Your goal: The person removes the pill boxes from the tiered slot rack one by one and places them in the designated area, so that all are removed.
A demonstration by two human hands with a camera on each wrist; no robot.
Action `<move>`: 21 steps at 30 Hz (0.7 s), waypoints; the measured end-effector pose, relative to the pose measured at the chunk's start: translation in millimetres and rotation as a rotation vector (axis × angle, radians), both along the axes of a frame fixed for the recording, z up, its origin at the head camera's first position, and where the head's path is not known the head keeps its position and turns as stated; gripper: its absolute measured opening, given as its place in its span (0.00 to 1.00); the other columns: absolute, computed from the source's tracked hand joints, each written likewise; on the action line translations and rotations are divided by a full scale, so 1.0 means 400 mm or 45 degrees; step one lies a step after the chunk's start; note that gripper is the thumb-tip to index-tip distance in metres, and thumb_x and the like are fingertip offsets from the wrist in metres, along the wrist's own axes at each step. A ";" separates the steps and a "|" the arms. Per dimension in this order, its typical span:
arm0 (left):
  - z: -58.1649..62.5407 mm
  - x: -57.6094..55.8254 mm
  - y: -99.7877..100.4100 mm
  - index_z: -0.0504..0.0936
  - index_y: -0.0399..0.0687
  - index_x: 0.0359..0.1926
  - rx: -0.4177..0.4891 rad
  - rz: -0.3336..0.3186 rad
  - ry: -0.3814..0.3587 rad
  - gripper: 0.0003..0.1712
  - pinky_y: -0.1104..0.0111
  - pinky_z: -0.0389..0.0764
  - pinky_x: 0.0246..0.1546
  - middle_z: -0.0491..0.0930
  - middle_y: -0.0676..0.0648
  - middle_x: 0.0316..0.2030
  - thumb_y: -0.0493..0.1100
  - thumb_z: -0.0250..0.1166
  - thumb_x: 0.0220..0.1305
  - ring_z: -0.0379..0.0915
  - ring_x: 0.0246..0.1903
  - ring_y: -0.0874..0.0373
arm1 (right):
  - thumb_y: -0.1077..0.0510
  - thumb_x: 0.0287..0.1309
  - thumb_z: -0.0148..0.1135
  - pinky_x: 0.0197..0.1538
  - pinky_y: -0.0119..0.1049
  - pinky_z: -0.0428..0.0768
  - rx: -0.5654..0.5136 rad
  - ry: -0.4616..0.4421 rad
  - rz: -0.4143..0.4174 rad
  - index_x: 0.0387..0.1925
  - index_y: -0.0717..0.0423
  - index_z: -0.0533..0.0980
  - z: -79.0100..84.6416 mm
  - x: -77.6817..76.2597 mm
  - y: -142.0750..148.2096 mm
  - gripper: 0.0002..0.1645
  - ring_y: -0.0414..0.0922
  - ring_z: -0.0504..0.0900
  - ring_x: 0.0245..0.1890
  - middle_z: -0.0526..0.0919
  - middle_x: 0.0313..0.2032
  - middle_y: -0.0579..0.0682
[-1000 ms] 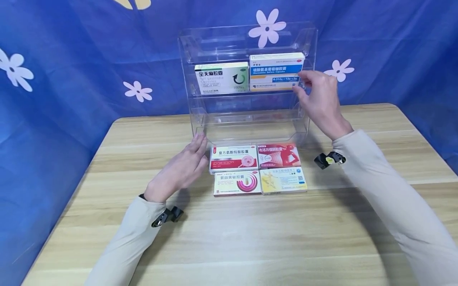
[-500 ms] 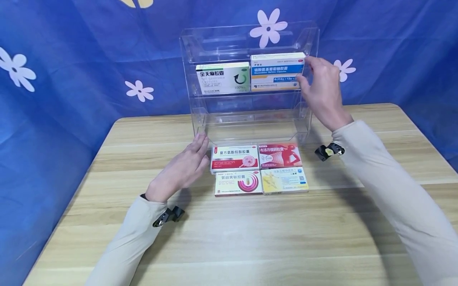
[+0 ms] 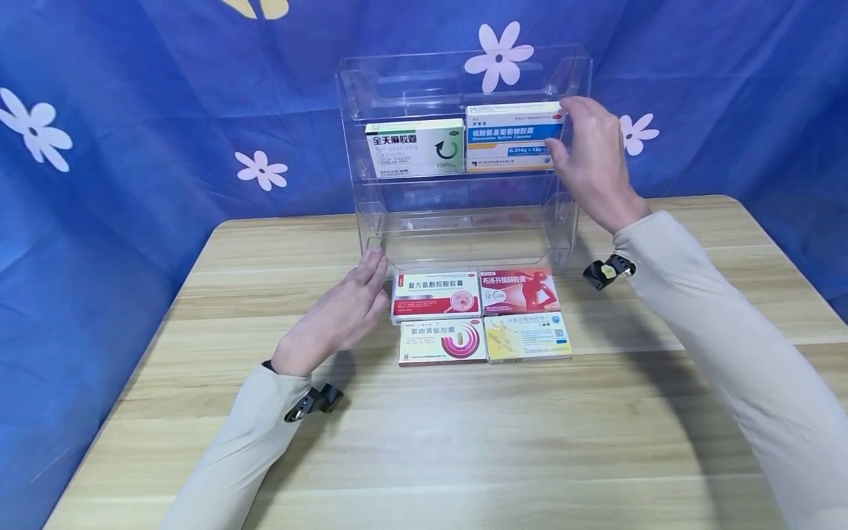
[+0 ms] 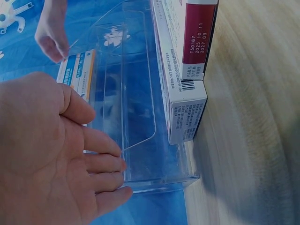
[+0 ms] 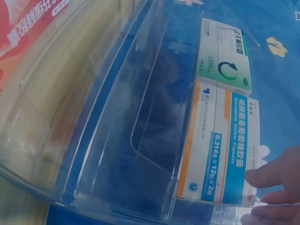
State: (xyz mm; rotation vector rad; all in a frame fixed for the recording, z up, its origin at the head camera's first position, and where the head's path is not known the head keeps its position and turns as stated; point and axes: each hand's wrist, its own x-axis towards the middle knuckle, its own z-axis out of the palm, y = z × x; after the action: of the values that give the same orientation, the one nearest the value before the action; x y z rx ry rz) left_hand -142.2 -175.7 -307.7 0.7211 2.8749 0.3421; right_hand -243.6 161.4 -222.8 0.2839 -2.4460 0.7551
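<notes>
A clear acrylic rack [image 3: 464, 228] stands at the back of the wooden table [image 3: 464, 442]. On its upper shelf sit a green-and-white box [image 3: 414, 148] and a blue-and-white box [image 3: 510, 136]. My right hand [image 3: 559, 125] pinches the blue-and-white box's right end, with the fingers over its top corner and the thumb at its front. In the right wrist view the fingertips [image 5: 267, 180] touch that box [image 5: 220, 145]. My left hand [image 3: 374, 283] is open with straight fingers, beside the rack's front left corner and next to a red-and-white box [image 3: 433, 297]. It holds nothing.
Three more boxes lie flat in front of the rack: a red one [image 3: 518, 289], one with a pink swirl [image 3: 442, 341] and a yellow one [image 3: 527, 336]. The rack's lower shelves hold nothing. A blue cloth with flowers [image 3: 132, 147] hangs behind.
My right hand rose from beside the blue-and-white box and closed onto its right end, and the box sits slightly further left. The left hand has stayed in place.
</notes>
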 end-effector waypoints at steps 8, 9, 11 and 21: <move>-0.003 -0.002 -0.002 0.43 0.30 0.73 -0.016 0.005 -0.001 0.35 0.55 0.41 0.73 0.36 0.35 0.74 0.49 0.33 0.74 0.31 0.74 0.43 | 0.65 0.60 0.61 0.70 0.40 0.64 0.027 0.010 0.017 0.60 0.71 0.70 0.008 -0.013 0.005 0.27 0.56 0.70 0.63 0.73 0.60 0.65; -0.003 -0.002 -0.002 0.43 0.30 0.73 -0.016 0.004 0.002 0.35 0.55 0.41 0.73 0.36 0.35 0.74 0.49 0.33 0.74 0.31 0.74 0.43 | 0.65 0.60 0.61 0.69 0.40 0.64 0.033 0.005 0.020 0.60 0.71 0.70 0.009 -0.014 0.006 0.27 0.56 0.70 0.63 0.73 0.60 0.65; -0.003 -0.002 -0.001 0.44 0.30 0.73 -0.015 0.000 0.006 0.35 0.55 0.41 0.73 0.36 0.34 0.74 0.49 0.33 0.74 0.32 0.74 0.42 | 0.65 0.61 0.61 0.69 0.41 0.65 0.042 -0.010 0.026 0.60 0.71 0.70 0.011 -0.018 0.006 0.27 0.57 0.70 0.63 0.73 0.60 0.66; -0.003 0.000 0.000 0.44 0.29 0.73 -0.022 -0.003 0.006 0.35 0.55 0.41 0.73 0.36 0.35 0.74 0.48 0.34 0.74 0.32 0.74 0.42 | 0.63 0.63 0.59 0.67 0.47 0.67 0.113 -0.119 0.029 0.63 0.71 0.68 0.015 -0.024 0.000 0.28 0.59 0.69 0.62 0.70 0.61 0.65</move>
State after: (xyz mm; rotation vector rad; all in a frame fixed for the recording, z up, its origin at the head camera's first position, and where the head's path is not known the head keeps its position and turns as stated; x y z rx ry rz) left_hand -142.3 -175.7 -308.7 0.7234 2.8774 0.3158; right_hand -253.2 161.3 -216.7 0.3171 -2.5731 0.6842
